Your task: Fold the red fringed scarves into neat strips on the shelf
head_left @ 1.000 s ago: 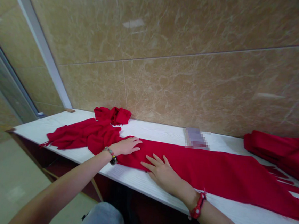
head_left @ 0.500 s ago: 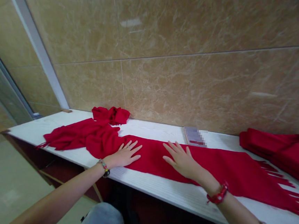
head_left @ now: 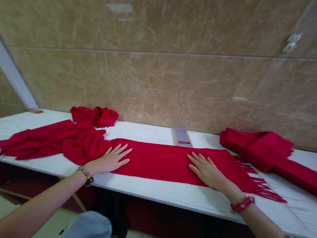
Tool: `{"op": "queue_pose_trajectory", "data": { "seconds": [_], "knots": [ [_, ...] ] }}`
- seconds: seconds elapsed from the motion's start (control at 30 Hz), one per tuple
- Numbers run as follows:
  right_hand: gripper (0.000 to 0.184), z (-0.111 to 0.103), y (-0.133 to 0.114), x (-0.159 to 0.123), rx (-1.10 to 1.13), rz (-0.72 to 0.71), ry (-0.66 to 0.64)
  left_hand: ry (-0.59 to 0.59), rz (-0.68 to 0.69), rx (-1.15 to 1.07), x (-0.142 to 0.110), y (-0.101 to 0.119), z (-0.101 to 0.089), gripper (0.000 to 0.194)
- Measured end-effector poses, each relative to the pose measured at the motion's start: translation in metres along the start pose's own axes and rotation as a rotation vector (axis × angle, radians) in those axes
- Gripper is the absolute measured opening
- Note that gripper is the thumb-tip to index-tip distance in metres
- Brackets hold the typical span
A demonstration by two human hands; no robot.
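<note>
A red scarf lies lengthwise on the white tabletop. Its middle stretch is flat, the left part is rumpled, and fringe spreads out at the right end. Palm down with fingers spread, my left hand rests on the scarf where the flat part meets the folds. My right hand also lies flat on it, fingers apart, short of the fringed end. Neither hand grips the cloth.
Behind the rumpled part sits a bunched red cloth. A partly blurred-out flat item lies behind the scarf. Folded red scarves are stacked at the right. A tiled wall closes off the back; open shelving shows below the tabletop.
My right hand has slid right along the scarf, widening the gap between my hands. The left hand stays near the folds. The view has turned right, showing more of the folded scarves.
</note>
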State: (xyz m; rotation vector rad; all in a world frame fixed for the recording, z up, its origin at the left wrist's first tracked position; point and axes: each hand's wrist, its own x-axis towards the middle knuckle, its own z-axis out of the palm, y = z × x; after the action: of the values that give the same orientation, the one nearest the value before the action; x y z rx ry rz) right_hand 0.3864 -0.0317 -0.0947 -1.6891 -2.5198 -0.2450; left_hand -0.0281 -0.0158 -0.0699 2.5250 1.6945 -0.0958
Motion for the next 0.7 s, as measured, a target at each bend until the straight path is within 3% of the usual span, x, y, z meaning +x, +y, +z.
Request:
{"op": "queue_pose_trajectory", "data": {
  "seconds": [0.13, 0.23, 0.4, 0.7],
  "knots": [
    [0.050, -0.005, 0.025, -0.001, 0.027, 0.195, 0.046, 0.017, -0.026, 0.031, 0.009, 0.020, -0.014, 0.051],
    [0.046, -0.004, 0.044, -0.005, 0.003, 0.282, -0.041, 0.055, -0.052, 0.015, 0.021, 0.042, -0.019, 0.052],
    [0.043, -0.001, 0.054, -0.016, -0.048, 0.214, -0.170, 0.035, -0.135, -0.038, 0.036, 0.060, -0.010, 0.058],
    [0.039, 0.003, 0.056, -0.027, -0.109, 0.202, -0.156, -0.038, -0.108, -0.079, 0.028, 0.062, -0.017, 0.060]
  ]
}}
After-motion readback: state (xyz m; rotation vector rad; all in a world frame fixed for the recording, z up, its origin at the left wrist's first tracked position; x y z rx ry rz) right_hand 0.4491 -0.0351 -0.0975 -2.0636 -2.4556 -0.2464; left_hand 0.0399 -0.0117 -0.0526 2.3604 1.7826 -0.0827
